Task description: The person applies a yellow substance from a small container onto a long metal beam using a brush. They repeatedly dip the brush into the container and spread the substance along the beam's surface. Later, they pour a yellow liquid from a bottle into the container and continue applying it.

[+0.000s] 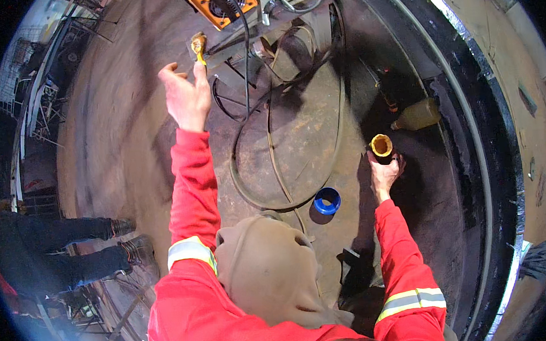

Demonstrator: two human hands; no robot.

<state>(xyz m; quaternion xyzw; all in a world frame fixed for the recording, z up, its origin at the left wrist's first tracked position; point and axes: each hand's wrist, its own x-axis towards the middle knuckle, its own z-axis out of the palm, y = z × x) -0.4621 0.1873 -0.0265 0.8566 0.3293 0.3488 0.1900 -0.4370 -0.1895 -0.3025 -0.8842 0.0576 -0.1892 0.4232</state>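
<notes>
My left hand reaches forward, thumb and fingers apart. Just beyond the thumb tip is a small yellow-and-brown piece; whether the thumb touches it I cannot tell. On the right, my right hand is closed around a dark cylindrical container, its round mouth yellowish and facing up. A blue ring-shaped piece lies on the floor to the left of that hand.
An orange machine with a fan stands ahead, with cables looping over the floor. A greenish bottle lies right, beside a long curved dark metal edge. At left are another person's legs.
</notes>
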